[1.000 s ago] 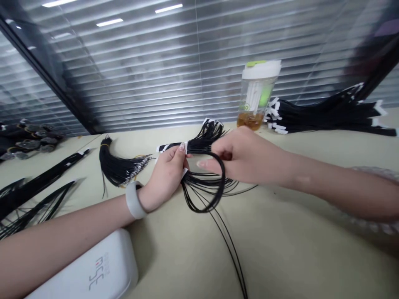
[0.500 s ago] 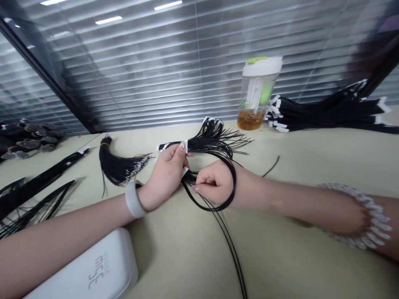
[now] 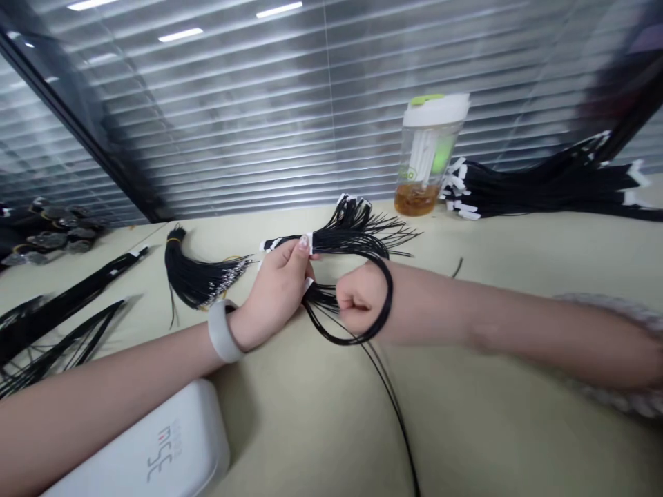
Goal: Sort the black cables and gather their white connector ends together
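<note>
My left hand (image 3: 277,293) pinches black cables near a white tag (image 3: 310,243), thumb on top. From its grip a loop of black cable (image 3: 339,340) curves round my right hand (image 3: 365,300), which is closed in a fist inside the loop. Black strands (image 3: 324,297) run from my left hand into or behind that fist; its fingertips are turned out of sight. A long thin tail of cable (image 3: 394,400) hangs down toward the near edge of the view. Just behind the hands lies a bundle of black cables (image 3: 352,238) with white ends.
A tied bundle of black leads (image 3: 194,276) lies left of the hands, with more cables (image 3: 67,300) further left. A white case (image 3: 170,442) sits under my left forearm. At the back stand a drink bottle (image 3: 432,155) and a pile of black cables (image 3: 543,190).
My right hand has shifted slightly right and its forearm has moved right with it. The loop has narrowed slightly at the bottom. My left hand stays in place.
</note>
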The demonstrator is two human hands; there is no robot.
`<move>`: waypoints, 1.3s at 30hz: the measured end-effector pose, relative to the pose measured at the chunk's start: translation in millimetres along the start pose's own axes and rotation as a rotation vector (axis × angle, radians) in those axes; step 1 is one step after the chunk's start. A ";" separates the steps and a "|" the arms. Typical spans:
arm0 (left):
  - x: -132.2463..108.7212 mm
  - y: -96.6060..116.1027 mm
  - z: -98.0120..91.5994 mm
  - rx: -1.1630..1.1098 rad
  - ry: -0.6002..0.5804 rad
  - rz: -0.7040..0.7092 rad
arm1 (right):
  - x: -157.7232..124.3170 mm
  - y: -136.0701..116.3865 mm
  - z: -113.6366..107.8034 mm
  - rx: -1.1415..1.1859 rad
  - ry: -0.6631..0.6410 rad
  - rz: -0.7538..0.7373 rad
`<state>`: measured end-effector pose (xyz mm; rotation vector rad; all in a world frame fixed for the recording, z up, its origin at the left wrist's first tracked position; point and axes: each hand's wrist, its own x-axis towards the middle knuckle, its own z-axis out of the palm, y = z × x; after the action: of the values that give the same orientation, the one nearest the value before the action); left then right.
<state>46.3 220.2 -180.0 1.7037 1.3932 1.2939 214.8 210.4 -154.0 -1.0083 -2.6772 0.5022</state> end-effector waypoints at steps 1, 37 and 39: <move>0.1 -0.3 0.2 -0.007 0.003 -0.001 | -3.1 -0.5 -10.7 -0.055 0.000 0.007; -3.7 12.2 -2.2 0.105 -0.081 0.047 | 17.3 31.0 13.8 0.518 0.602 0.152; -3.8 12.7 -2.0 0.105 -0.090 0.049 | 17.7 31.2 13.9 0.508 0.603 0.157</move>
<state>49.5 212.7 -169.3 1.8533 1.3970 1.1730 215.6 241.0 -177.3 -1.0098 -1.8269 0.7222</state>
